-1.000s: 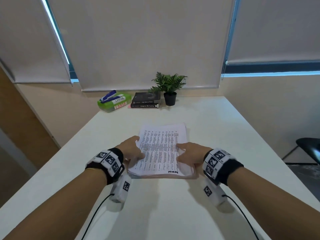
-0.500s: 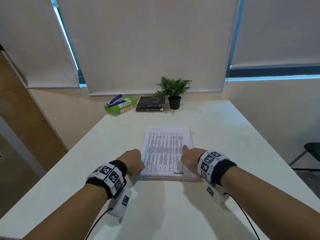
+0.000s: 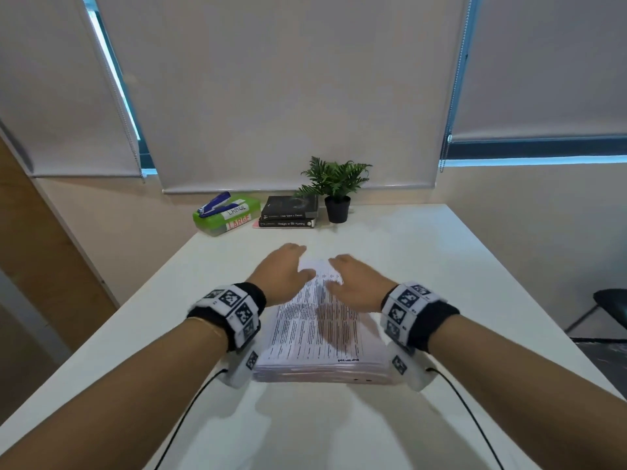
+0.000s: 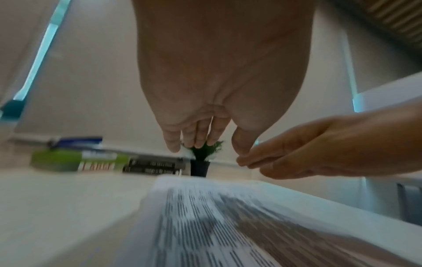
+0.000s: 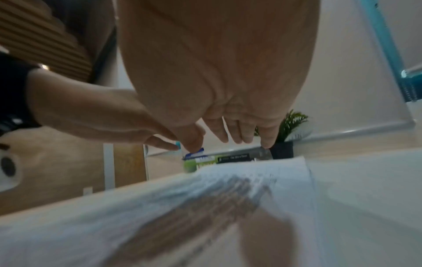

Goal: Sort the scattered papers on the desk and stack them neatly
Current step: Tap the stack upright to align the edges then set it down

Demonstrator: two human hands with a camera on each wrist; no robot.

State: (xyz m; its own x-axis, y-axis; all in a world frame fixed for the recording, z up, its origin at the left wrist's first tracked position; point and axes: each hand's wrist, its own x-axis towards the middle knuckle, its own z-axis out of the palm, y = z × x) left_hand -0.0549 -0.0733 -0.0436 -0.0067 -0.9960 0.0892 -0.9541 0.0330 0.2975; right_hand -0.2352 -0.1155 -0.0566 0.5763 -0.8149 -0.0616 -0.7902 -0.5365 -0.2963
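I see a white desk [image 3: 441, 266] from above, with my two bare forearms reaching forward over it. A stack of printed papers [image 3: 319, 334] lies flat in the middle of the desk, its edges lined up and its near edge facing me. The top sheet is covered in rows of small dark text, too blurred to read.

My left hand [image 3: 281, 269] hangs palm down above the far left part of the stack, fingers straight and loosely spread, holding nothing. My right hand [image 3: 356, 283] hangs palm down above the far right part, fingers also straight and relaxed, holding nothing. In both wrist views there is a clear gap between the hands and the top sheet, so neither touches the paper. The two hands sit close together, fingertips pointing away from me. Their shadow falls on the middle of the sheet.

At the far edge of the desk, against the wall, stands a green box [image 3: 227, 217] with a blue stapler [image 3: 213, 205] on top. Just beside it to the right are two stacked dark books [image 3: 288, 213], then a small potted plant [image 3: 336, 188]. Closed window blinds [image 3: 288, 89] cover the wall behind.
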